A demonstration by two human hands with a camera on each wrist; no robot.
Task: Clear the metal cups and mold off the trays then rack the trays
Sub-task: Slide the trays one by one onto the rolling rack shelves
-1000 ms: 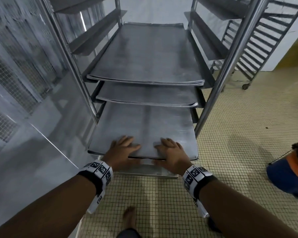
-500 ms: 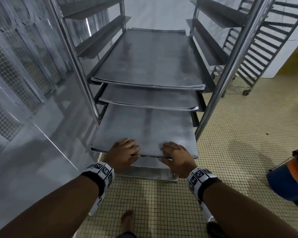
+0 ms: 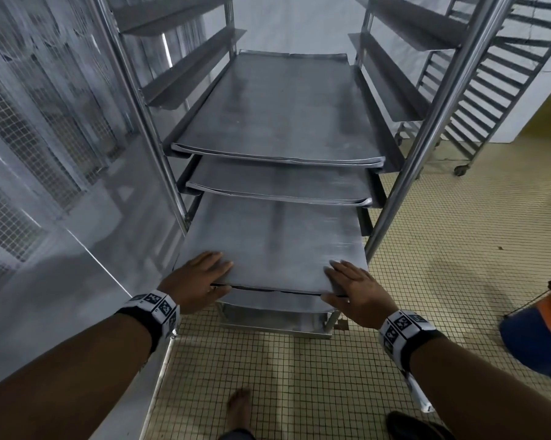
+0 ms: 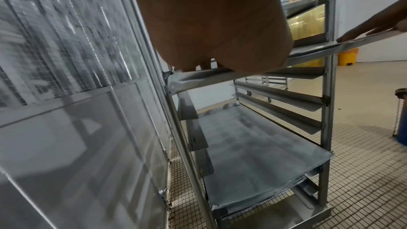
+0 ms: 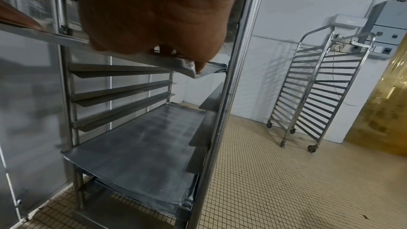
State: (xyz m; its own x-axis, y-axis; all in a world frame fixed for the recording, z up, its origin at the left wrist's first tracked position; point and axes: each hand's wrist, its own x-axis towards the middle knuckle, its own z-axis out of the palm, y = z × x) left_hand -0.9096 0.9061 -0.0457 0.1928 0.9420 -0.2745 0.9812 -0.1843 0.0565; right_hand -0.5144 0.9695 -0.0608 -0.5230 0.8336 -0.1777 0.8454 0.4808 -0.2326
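Fingers of both hands lie flat on top of the tray (image 3: 274, 246), thumbs tucked under its near edge: a pinch grip at each front corner, left hand (image 3: 196, 282) at about 8 o'clock of the sheet, right hand (image 3: 352, 289) at about 4 o'clock. Tray is bare, no cups or mold on it, and sits partly inside the rack (image 3: 404, 173), its near end sticking out toward the person. Long axis runs 6 to 12 o'clock, straight into the rack, pointing at the back wall. Far end is hidden under the two trays racked above, so depth of insertion cannot be told. Right wrist view shows the right corner of the sheet just inside the front right post, with that hand's fingertips (image 5: 199, 66) wrapped round the corner. Left wrist view shows mostly palm; the tray edge (image 4: 220, 74) runs beneath it. Hands are about equally near, one per corner. Judgement: the step in hand is racking; the next move is likely a level push toward 12 o'clock, both sides even so the edges ride the side runners without jamming.
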